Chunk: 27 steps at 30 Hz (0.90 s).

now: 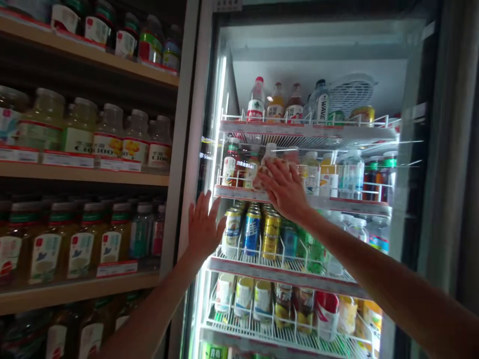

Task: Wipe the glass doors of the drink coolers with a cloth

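My right hand [282, 187] presses a crumpled, pale pinkish cloth [258, 182] against the glass door [318, 45] of a lit drinks fridge. Most of the cloth is hidden under the palm and fingers. Lower and to the left, my left hand [205, 224] lies flat with fingers stretched out, at the door's left edge, holding nothing. Behind the glass, bottles and cans stand on white wire shelves. A blue can [252, 232] and a gold can [271, 234] show between my two hands.
On the left, wooden shelves [86, 174] carry rows of bottled drinks with price labels along their edges. A grey upright frame [179, 149] separates them from the fridge. The door's dark right edge [413, 199] runs beside my right forearm.
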Tool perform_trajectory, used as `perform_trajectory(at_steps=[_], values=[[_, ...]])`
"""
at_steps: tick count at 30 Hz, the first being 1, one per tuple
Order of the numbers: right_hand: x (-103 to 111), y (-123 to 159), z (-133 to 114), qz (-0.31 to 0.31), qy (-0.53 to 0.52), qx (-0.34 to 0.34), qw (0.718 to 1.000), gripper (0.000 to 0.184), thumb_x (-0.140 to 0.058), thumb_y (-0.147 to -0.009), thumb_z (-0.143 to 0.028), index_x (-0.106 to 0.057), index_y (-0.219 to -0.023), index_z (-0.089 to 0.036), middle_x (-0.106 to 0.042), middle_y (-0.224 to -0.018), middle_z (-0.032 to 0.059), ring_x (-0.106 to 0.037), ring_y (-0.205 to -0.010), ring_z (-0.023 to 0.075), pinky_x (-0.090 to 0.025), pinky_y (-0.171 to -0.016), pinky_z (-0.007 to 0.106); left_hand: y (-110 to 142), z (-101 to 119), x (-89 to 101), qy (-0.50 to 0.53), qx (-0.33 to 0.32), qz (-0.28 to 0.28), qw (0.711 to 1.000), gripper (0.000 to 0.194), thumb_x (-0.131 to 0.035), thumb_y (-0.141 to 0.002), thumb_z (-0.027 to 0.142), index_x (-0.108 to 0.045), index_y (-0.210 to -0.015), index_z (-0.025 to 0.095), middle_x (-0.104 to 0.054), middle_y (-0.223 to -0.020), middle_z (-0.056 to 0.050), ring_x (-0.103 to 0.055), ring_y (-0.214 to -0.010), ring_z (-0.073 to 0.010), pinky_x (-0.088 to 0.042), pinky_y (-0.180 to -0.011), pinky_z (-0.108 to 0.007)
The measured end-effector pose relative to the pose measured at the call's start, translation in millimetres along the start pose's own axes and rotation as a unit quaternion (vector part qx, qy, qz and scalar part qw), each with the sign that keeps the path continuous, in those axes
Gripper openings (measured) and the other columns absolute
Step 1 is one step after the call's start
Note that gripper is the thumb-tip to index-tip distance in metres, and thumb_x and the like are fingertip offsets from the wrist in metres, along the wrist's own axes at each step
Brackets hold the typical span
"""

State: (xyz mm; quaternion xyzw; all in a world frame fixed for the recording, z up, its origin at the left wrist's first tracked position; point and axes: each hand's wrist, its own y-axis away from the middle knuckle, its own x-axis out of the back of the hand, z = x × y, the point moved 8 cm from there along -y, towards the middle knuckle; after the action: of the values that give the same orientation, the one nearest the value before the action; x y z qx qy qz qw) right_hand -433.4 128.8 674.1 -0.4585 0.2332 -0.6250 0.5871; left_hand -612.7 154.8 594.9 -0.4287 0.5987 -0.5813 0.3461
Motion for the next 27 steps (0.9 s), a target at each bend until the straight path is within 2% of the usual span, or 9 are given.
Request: perform_trajectory(at_steps=[2,6,12,14,18,20,23,25,27], values=[[-2,20,-8,-0.012,-0.017,0.033,0.999,0.047,-0.050,-0.086,-0.024,-0.041,-0.131,-0.029,-0.027,-0.150,-0.0002,-0.015,-0.140,0.0244,-0.015,-0.114,0.054,1,10,-5.4,0.012,-0.006,0.001,1.000,0.052,-0.041,-0.090,0.034,-0.032,-0.139,0.019,-0.030,-0.148,-0.013,-0.020,-0.139,-0.0248,-0.016,-0.113,-0.047],[-12,73,-44,-0.070,-0.048,0.201,0.976,0.045,-0.052,-0.085,-0.026,-0.044,-0.129,-0.030,-0.033,-0.147,-0.0019,-0.023,-0.138,0.0209,-0.019,-0.115,0.050,4,24,-13.5,0.019,-0.025,-0.005,0.999,0.050,-0.042,-0.089,0.033,-0.035,-0.137,0.018,-0.032,-0.146,-0.014,-0.018,-0.140,-0.0245,-0.017,-0.112,-0.047],[8,49,23,0.000,0.034,-0.015,0.999,0.047,-0.045,-0.089,-0.028,-0.037,-0.135,-0.027,-0.025,-0.151,0.0021,-0.012,-0.141,0.0228,-0.015,-0.114,0.052,-3,46,-18.1,0.041,-0.046,0.013,0.998,0.052,-0.043,-0.089,0.033,-0.032,-0.138,0.019,-0.028,-0.148,-0.013,-0.014,-0.141,-0.0236,-0.013,-0.113,-0.048],[5,59,15,-0.012,0.035,0.008,0.999,0.048,-0.046,-0.088,-0.028,-0.038,-0.135,-0.026,-0.024,-0.151,0.0026,-0.011,-0.141,0.0236,-0.015,-0.114,0.052,-3,55,-20.0,0.045,-0.063,0.016,0.997,0.051,-0.042,-0.089,0.034,-0.034,-0.137,0.019,-0.029,-0.148,-0.012,-0.014,-0.141,-0.0237,-0.014,-0.113,-0.048],[-5,94,-14,-0.062,0.010,0.155,0.986,0.046,-0.049,-0.085,-0.027,-0.042,-0.131,-0.029,-0.030,-0.149,0.0002,-0.015,-0.141,0.0220,-0.013,-0.115,0.051,0,60,-24.6,0.043,-0.065,0.010,0.997,0.051,-0.043,-0.089,0.035,-0.035,-0.136,0.017,-0.028,-0.148,-0.013,-0.014,-0.141,-0.0243,-0.014,-0.113,-0.048],[4,89,8,-0.032,0.026,0.105,0.994,0.043,-0.047,-0.086,-0.026,-0.044,-0.130,-0.028,-0.031,-0.148,0.0012,-0.017,-0.140,0.0211,-0.015,-0.115,0.050,1,60,-25.7,0.045,-0.064,0.007,0.997,0.051,-0.044,-0.089,0.034,-0.035,-0.136,0.017,-0.028,-0.148,-0.013,-0.013,-0.141,-0.0245,-0.012,-0.113,-0.048],[26,74,56,0.052,0.067,-0.053,0.995,0.044,-0.043,-0.088,-0.027,-0.042,-0.132,-0.022,-0.027,-0.149,0.0067,-0.015,-0.141,0.0238,-0.018,-0.112,0.052,-1,66,-25.7,0.041,-0.066,0.009,0.997,0.052,-0.043,-0.089,0.034,-0.034,-0.137,0.018,-0.028,-0.148,-0.013,-0.012,-0.141,-0.0244,-0.011,-0.113,-0.049],[28,79,56,0.062,0.073,-0.070,0.993,0.045,-0.043,-0.088,-0.028,-0.041,-0.133,-0.021,-0.025,-0.150,0.0077,-0.013,-0.141,0.0248,-0.019,-0.112,0.053,-3,74,-25.2,0.039,-0.073,0.013,0.996,0.052,-0.043,-0.089,0.034,-0.033,-0.137,0.019,-0.030,-0.147,-0.013,-0.013,-0.141,-0.0241,-0.012,-0.113,-0.049],[16,99,30,0.020,0.061,-0.002,0.998,0.045,-0.044,-0.088,-0.028,-0.042,-0.132,-0.024,-0.028,-0.149,0.0057,-0.011,-0.141,0.0248,-0.017,-0.113,0.054,-5,82,-24.2,0.041,-0.079,0.021,0.996,0.052,-0.043,-0.089,0.034,-0.034,-0.137,0.018,-0.032,-0.146,-0.014,-0.013,-0.141,-0.0241,-0.012,-0.113,-0.049]])
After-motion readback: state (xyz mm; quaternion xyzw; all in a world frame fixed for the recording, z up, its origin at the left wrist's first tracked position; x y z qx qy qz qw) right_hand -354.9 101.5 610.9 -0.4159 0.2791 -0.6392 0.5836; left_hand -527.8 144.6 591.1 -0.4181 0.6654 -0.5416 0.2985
